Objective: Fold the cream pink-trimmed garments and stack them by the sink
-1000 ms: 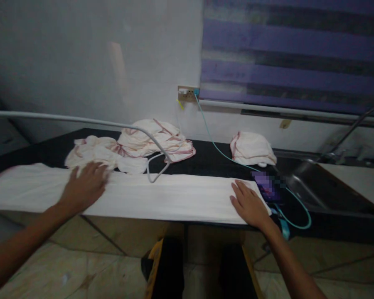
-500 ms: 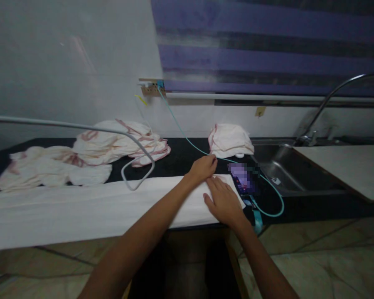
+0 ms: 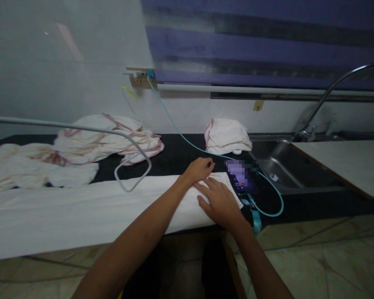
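Cloth work was in hand at the right end of a long white cloth, which lay folded into a band along the front edge of the dark tabletop. The left hand was reached across to the far right corner of the band, its fingers curled down onto the cloth's back edge; whether fabric was actually pinched there could not be told. The right hand lay flat and spread on the same end, just nearer the front edge, pressing rather than gripping, so nothing was clasped in it. The two hands were almost touching, and the cloth's end lay directly beneath both, with the rest of the band stretching well away to the left. For the step to be done well, the corner would best be held square with the layers kept aligned, and the flat palm kept down so the band was not dragged off the tabletop. Care would be needed to the right, where a phone and its teal charging cable lay just beside the cloth's end. A grey hose looped onto the band further left, and piles of folded cloths sat behind, near the sink.
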`<state>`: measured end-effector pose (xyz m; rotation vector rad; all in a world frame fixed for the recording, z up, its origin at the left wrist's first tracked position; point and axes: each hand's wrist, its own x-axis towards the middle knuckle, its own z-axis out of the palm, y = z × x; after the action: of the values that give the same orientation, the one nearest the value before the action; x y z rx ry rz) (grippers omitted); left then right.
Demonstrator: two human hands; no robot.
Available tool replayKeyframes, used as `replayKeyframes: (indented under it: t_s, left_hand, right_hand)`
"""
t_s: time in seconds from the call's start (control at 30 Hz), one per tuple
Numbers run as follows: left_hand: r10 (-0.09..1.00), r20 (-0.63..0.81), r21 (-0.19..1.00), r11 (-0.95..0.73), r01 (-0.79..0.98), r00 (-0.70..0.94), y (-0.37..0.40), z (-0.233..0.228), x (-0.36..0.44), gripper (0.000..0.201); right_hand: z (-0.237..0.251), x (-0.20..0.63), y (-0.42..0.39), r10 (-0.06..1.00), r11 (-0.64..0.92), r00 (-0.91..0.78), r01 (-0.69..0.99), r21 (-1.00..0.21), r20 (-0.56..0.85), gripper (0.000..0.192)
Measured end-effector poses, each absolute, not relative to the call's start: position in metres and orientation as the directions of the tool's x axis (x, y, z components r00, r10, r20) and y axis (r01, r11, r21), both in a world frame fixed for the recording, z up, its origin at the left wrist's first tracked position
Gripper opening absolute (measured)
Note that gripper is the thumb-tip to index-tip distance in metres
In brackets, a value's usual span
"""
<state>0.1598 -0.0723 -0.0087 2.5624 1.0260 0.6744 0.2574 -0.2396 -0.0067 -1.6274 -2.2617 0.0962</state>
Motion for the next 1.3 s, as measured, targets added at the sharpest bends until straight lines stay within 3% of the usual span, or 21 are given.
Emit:
replayKeyframes:
  t_s: [0.23,0.37,0.53,0.63,0.73,0.83,0.93,1.0,1.07,1.17,1.3]
  left_hand:
    - [0.695,0.312,0.487,-0.703,0.519,0.648,-0.070,-0.008,0.159,0.034]
    - [0.692,0.320,0.546,-0.693,0.471,0.647,-0.064,-0.007,0.161,0.049]
    - [0.692,0.306,0.616,-0.667,0.419,0.653,-0.063,-0.008,0.160,0.065]
    - [0.655,0.291,0.623,-0.683,0.381,0.697,-0.069,-0.007,0.159,0.067]
    - [0.530,0.279,0.568,-0.763,0.307,0.801,-0.079,-0.002,0.162,0.063]
    - [0.437,0.265,0.508,-0.821,0.261,0.859,-0.091,0.005,0.165,0.054]
    - [0.485,0.229,0.512,-0.797,0.320,0.844,-0.100,0.011,0.167,0.052]
    - [0.510,0.187,0.578,-0.748,0.325,0.839,-0.102,0.012,0.167,0.050]
    - [0.493,0.167,0.675,-0.688,0.266,0.854,-0.100,0.011,0.166,0.047]
    - [0.463,0.173,0.802,-0.579,0.149,0.869,-0.094,0.008,0.165,0.042]
    - [0.502,0.140,0.915,-0.394,0.081,0.854,-0.088,0.006,0.162,0.039]
  right_hand:
    - [-0.005,0.257,-0.241,0.928,0.343,-0.292,0.911,-0.227,0.233,0.052]
    - [-0.005,0.254,-0.241,0.931,0.338,-0.289,0.913,-0.229,0.221,0.056]
    - [-0.016,0.254,-0.239,0.900,0.354,-0.235,0.885,-0.303,0.366,0.058]
    - [-0.014,0.258,-0.238,0.803,0.408,-0.108,0.816,-0.410,0.586,0.048]
    - [-0.005,0.262,-0.248,0.624,0.502,0.034,0.749,-0.433,0.781,0.031]
    - [-0.006,0.264,-0.275,0.491,0.492,0.185,0.748,-0.446,0.851,0.022]
    - [-0.023,0.262,-0.312,0.487,0.319,0.433,0.720,-0.616,0.759,0.020]
    - [-0.036,0.260,-0.332,0.505,0.184,0.596,0.633,-0.752,0.625,0.029]
    - [-0.045,0.260,-0.342,0.566,0.067,0.641,0.591,-0.804,0.518,0.038]
    - [-0.046,0.265,-0.342,0.681,-0.054,0.571,0.663,-0.747,0.458,0.051]
    - [-0.039,0.277,-0.328,0.769,-0.131,0.479,0.766,-0.629,0.423,0.067]
